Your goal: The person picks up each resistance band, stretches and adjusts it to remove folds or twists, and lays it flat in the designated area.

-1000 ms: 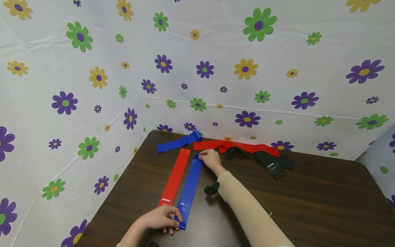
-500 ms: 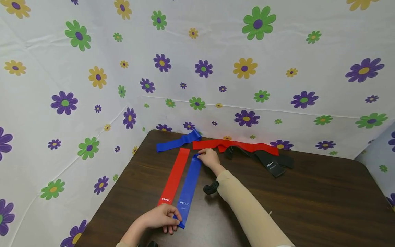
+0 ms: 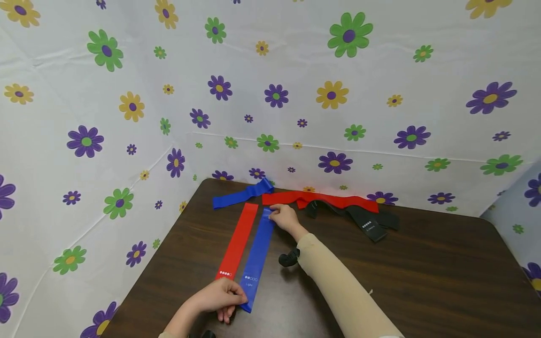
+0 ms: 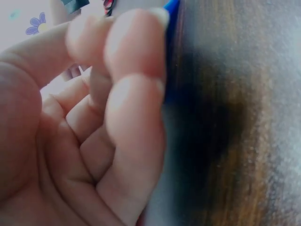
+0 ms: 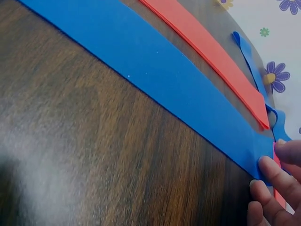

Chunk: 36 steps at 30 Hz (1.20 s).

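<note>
A flat blue resistance band point(image 3: 259, 249), printed "Light", lies lengthwise on the table. My left hand point(image 3: 217, 298) is at its near end, fingers curled and fingertips at the band's left corner; the left wrist view shows only slivers of blue behind the fingers. At the far end, my right hand point(image 3: 285, 218) pinches the band's edge, with fingertips point(image 5: 269, 165) on the blue in the right wrist view. Left of this band, a red resistance band point(image 3: 238, 239) lies roughly parallel, a narrow strip of table between them. The left hand covers its near end.
Along the table's back edge lie another blue band point(image 3: 243, 195), a red band point(image 3: 334, 199) and a black band point(image 3: 367, 223), partly overlapping. Dark wood tabletop point(image 3: 422, 281) extends to the right. Behind it hangs a white flowered cloth point(image 3: 296, 70).
The blue band's far end, bunched at the right fingertips before, now lies flatter. Its near end has shifted slightly left, and the left fingers have drawn in a little.
</note>
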Available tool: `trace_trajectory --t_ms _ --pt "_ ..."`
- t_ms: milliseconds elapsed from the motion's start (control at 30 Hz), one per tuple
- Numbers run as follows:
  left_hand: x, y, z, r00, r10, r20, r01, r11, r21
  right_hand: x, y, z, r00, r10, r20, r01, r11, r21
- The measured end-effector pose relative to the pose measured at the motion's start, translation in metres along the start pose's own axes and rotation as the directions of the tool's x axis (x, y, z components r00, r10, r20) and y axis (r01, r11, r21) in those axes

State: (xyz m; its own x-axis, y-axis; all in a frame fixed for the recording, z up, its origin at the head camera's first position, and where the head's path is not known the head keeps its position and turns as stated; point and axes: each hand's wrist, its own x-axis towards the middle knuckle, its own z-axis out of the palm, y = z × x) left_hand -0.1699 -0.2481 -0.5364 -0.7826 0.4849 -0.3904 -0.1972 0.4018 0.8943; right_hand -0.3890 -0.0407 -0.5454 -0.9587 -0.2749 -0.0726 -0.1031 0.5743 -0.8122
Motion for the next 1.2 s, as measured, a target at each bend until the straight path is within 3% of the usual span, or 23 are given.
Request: trace_trajectory --t_ms 267,667,967,1200 --pt "-0.002 0.0045 -0.0002 0.999 -0.019 -0.029 0.021 0.997 0.069 -0.0054 0.0017 -0.0066 0.998 -0.047 0.046 0.047 0.999 0.002" --pt "-0.0012 0.0017 -0.0002 1.0 -0.006 -0.023 0.007 0.998 0.07 -0.0058 0.001 -0.0059 0.986 -0.104 0.13 0.118 0.987 -0.109" --pt "0.0019 0.002 -0.0005 1.0 0.008 -0.016 -0.007 0.998 0.065 -0.0074 -0.0021 -0.0081 0.983 -0.081 0.164 0.112 0.975 -0.191" --pt "0.0025 0.0026 -0.0014 1.0 -0.001 -0.027 0.003 0.997 0.076 -0.0087 -0.0012 -0.0082 0.978 -0.109 0.178 0.14 0.975 -0.174"
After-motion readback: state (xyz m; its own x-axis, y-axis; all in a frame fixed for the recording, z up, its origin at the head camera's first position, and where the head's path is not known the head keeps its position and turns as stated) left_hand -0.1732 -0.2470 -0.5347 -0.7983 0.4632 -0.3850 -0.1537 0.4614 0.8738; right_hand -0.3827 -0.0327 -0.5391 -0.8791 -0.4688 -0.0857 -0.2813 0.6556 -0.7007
